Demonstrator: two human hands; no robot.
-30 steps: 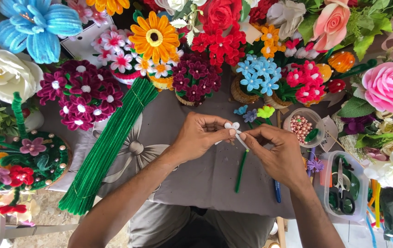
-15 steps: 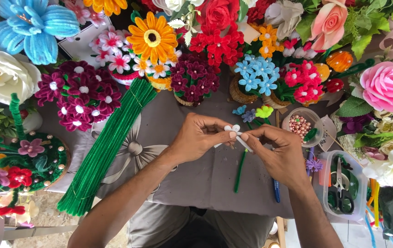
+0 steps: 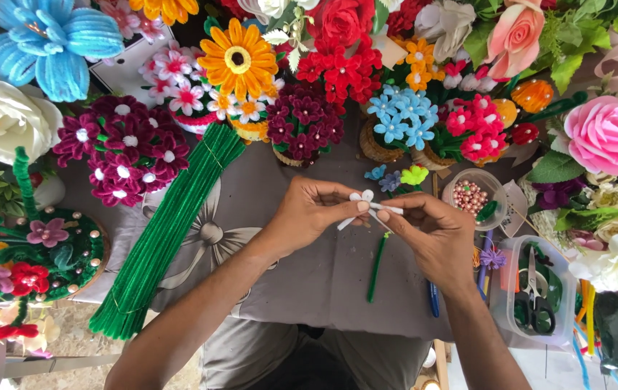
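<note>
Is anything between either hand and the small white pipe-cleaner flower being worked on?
Nothing visible. The left hand and right hand both already pinch the small white pipe-cleaner flower at their fingertips, above the grey cloth. The green pipe-cleaner stem lies below it, on that cloth.

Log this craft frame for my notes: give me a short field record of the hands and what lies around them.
left hand: pinches a small white pipe-cleaner flower
right hand: grips the white strand at the same flower
below hands: green stem on the grey cloth
left side: bundle of green pipe cleaners
right side: bowl of pink beads; scissors in a clear box
far edge: many pipe-cleaner flowers
</note>
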